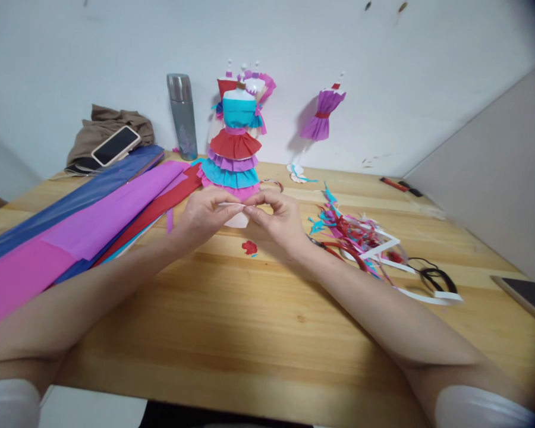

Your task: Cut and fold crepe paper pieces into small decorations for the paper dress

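Between my two hands, a small piece of white paper is pinched along its upper edge. My left hand closes thumb and fingers on its left side; my right hand does the same on its right, the fingertips nearly meeting. Just behind them stands a small dress form in a tiered paper dress of turquoise, red, purple and pink ruffles. The hands hide part of its lowest ruffle. On the table below the paper lies a red paper scrap.
Long coloured crepe paper sheets cover the table's left side, near a phone and a flask. Right of my hands lie red-handled scissors among paper scraps. Another form wears a purple paper dress at the wall.
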`<state>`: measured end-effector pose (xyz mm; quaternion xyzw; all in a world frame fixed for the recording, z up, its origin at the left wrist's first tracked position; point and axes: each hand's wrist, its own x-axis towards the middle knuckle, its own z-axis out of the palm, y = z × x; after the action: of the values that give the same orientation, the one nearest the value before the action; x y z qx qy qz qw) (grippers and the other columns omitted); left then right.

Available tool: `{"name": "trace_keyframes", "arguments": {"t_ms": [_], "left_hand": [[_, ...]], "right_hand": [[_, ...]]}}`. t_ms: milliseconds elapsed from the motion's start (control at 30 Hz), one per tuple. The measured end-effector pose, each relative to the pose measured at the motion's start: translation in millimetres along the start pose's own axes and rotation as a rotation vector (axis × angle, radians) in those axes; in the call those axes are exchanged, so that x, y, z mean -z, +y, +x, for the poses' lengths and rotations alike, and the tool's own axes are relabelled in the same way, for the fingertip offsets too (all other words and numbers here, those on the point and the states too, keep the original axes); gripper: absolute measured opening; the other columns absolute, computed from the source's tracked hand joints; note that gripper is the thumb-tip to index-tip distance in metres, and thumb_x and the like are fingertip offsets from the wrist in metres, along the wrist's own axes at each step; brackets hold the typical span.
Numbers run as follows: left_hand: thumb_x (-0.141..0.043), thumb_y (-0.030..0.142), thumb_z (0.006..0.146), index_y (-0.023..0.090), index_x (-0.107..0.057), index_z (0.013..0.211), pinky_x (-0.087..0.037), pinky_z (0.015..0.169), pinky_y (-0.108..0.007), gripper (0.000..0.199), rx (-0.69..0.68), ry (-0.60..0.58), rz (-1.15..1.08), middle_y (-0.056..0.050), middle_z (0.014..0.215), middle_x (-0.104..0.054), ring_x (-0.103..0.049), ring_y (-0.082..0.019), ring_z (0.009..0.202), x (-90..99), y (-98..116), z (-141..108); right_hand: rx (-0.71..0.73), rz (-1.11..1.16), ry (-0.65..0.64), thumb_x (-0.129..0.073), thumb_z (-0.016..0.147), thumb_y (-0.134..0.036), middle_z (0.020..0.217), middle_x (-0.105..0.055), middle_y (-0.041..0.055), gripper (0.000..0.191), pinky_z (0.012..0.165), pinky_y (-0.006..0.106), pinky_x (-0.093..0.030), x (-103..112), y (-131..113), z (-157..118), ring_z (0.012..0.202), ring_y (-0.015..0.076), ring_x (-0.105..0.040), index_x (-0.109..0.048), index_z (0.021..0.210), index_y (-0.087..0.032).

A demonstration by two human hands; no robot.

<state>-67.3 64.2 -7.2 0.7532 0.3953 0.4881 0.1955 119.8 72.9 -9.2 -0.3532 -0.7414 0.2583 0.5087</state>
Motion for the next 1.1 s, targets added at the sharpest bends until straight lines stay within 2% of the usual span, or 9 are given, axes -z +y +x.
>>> {"name": "trace_keyframes", "arguments": {"t_ms": [67,167,333,500,600,733,800,933,1100], "left_hand": [[-0.069,0.036,0.087,0.021,-0.077,0.082,-0.048,0.076,-0.032,0.018,0.000,0.005,0.018,-0.001,0.082,-0.074,-0.066,-0.018,0.080,0.7,1.0,0.0],[-0.071,0.035,0.082,0.020,-0.075,0.076,-0.046,0.070,-0.030,0.017,0.061,0.008,-0.003,-0.001,0.076,-0.072,-0.063,-0.016,0.074,0.6,4.3,1.3],[-0.076,0.037,0.072,0.017,-0.072,0.068,-0.043,0.056,-0.027,0.020,0.360,-0.043,-0.305,0.000,0.063,-0.066,-0.057,-0.014,0.058,2.0,7.8,6.5],[-0.082,0.034,0.064,0.017,-0.070,0.065,-0.047,0.056,-0.027,0.021,0.570,0.004,-0.579,-0.001,0.063,-0.067,-0.058,-0.013,0.056,2.9,0.7,9.1],[-0.084,0.032,0.063,0.018,-0.070,0.063,-0.049,0.057,-0.028,0.020,0.590,0.011,-0.634,-0.002,0.063,-0.069,-0.060,-0.013,0.057,-0.9,-2.9,7.3],[-0.086,0.036,0.063,0.020,-0.072,0.063,-0.050,0.058,-0.029,0.021,0.545,-0.044,-0.623,-0.002,0.065,-0.071,-0.062,-0.014,0.058,-5.1,-4.0,4.7],[-0.086,0.037,0.062,0.020,-0.073,0.064,-0.051,0.059,-0.029,0.021,0.524,-0.069,-0.620,-0.002,0.067,-0.072,-0.063,-0.015,0.059,-4.5,-4.5,5.1],[-0.086,0.040,0.061,0.021,-0.074,0.066,-0.054,0.062,-0.031,0.023,0.516,-0.125,-0.604,-0.004,0.070,-0.074,-0.066,-0.017,0.063,1.2,-6.3,8.8],[-0.087,0.036,0.061,0.020,-0.074,0.065,-0.051,0.059,-0.029,0.021,0.504,-0.132,-0.558,-0.004,0.067,-0.073,-0.064,-0.016,0.060,11.7,-10.9,13.9]], "right_hand": [[-0.039,0.017,-0.018,-0.069,0.081,-0.027,0.077,-0.074,0.0008,0.009,0.077,0.039,-0.056,-0.7,-1.1,0.3,0.076,0.0200,-0.068,-0.070,0.072,-0.024],[-0.067,0.040,-0.030,-0.069,0.080,-0.027,0.076,-0.074,0.0012,0.008,0.075,0.037,-0.056,-1.8,-0.6,1.0,0.075,0.0195,-0.068,-0.071,0.073,-0.023],[-0.104,0.092,-0.028,-0.074,0.077,-0.031,0.074,-0.073,0.0018,0.010,0.070,0.037,-0.056,1.7,7.8,6.4,0.071,0.0193,-0.067,-0.070,0.072,-0.024],[-0.115,0.200,0.064,-0.071,0.082,-0.046,0.079,-0.074,0.0037,0.022,0.071,0.038,-0.057,9.2,14.4,12.1,0.076,0.0207,-0.069,-0.068,0.076,-0.025],[-0.141,0.241,-0.035,-0.069,0.082,-0.054,0.083,-0.073,0.0033,0.029,0.070,0.036,-0.057,7.4,11.1,10.1,0.081,0.0208,-0.070,-0.069,0.083,-0.025],[-0.250,0.295,-0.170,-0.079,0.072,-0.051,0.062,-0.062,-0.0017,0.032,0.055,0.031,-0.049,1.3,8.5,6.9,0.060,0.0159,-0.060,-0.061,0.069,-0.024],[-0.281,0.337,-0.175,-0.082,0.068,-0.048,0.056,-0.057,-0.0034,0.033,0.051,0.030,-0.045,0.5,9.7,7.8,0.053,0.0138,-0.054,-0.059,0.064,-0.024],[-0.277,0.360,-0.172,-0.085,0.062,-0.050,0.055,-0.060,-0.0038,0.036,0.048,0.029,-0.043,2.1,11.9,11.6,0.049,0.0127,-0.051,-0.061,0.064,-0.024],[-0.175,0.208,-0.092,-0.078,0.070,-0.056,0.055,-0.060,-0.0022,0.037,0.049,0.031,-0.046,3.8,12.7,11.6,0.049,0.0141,-0.053,-0.062,0.062,-0.024]]}}
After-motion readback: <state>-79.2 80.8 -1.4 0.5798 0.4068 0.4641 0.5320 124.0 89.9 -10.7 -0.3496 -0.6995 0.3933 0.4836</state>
